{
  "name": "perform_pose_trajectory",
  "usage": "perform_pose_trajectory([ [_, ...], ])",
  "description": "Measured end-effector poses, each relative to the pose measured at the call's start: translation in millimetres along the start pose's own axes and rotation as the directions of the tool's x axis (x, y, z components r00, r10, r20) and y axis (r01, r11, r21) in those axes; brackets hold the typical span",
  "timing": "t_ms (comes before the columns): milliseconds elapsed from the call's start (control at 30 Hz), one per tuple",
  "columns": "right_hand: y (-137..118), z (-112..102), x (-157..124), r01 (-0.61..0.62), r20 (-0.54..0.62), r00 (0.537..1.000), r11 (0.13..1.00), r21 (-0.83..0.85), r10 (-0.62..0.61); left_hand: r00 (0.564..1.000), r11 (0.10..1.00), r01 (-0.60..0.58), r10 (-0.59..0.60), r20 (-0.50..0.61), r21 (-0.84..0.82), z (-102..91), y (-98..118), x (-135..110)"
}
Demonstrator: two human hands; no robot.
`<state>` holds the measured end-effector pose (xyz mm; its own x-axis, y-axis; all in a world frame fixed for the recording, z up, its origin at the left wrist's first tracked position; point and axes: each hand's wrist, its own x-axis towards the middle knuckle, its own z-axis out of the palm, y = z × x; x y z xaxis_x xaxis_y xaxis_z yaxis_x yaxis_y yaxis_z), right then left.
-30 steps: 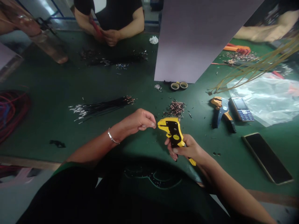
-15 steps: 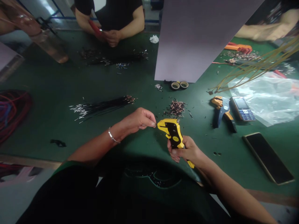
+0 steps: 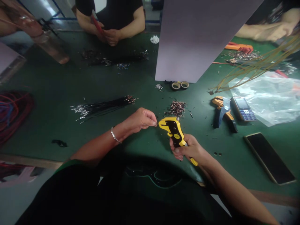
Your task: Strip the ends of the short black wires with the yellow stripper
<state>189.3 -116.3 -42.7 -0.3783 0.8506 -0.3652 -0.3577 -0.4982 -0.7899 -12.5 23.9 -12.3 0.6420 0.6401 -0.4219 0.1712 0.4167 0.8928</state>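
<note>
My right hand (image 3: 188, 147) is wrapped round the handles of a yellow and black wire stripper (image 3: 175, 132), its jaws facing left. Just left of those jaws, my left hand (image 3: 145, 119) has thumb and forefinger pinched together; whatever lies between them is too small to make out. A bundle of black wires (image 3: 103, 105) with bare ends lies beyond my left hand. Behind the stripper is a heap of short copper-coloured and black offcuts (image 3: 177, 108).
To the right lie a second wire stripper (image 3: 223, 111), a keypad phone (image 3: 244, 108), a smartphone (image 3: 269, 157) and a clear plastic bag (image 3: 274, 100). Two tape rolls (image 3: 180, 85) sit by an upright pale board (image 3: 185, 40). A co-worker's hands (image 3: 112, 37) hold a red-handled tool across the table.
My right hand and the stripper have shifted slightly right, the tool tilting a little. My pinched left hand has edged right. Across the table, the co-worker's red tool has tipped more upright.
</note>
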Motion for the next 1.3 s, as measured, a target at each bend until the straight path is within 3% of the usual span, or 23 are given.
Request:
perform_pose_trajectory([
  [400, -4.1, -1.7, 0.1, -0.022, -0.022, 1.0, 0.999, 0.029, 0.022, 0.992, 0.997, -0.065, 0.069, -0.103, 0.045, 0.9, -5.0, 5.0],
  [1033, -9.3, -4.1, 1.6, 0.011, 0.059, 0.998, 0.986, 0.166, -0.021, 0.982, 0.992, -0.122, 0.125, -0.143, 0.024, 2.8, -7.5, 4.3],
  [1300, -6.7, -1.5, 3.6, 0.043, 0.008, 0.999, 0.992, 0.121, -0.044, 0.977, 0.991, -0.134, 0.13, -0.168, -0.011, 2.5, -8.4, 6.8],
])
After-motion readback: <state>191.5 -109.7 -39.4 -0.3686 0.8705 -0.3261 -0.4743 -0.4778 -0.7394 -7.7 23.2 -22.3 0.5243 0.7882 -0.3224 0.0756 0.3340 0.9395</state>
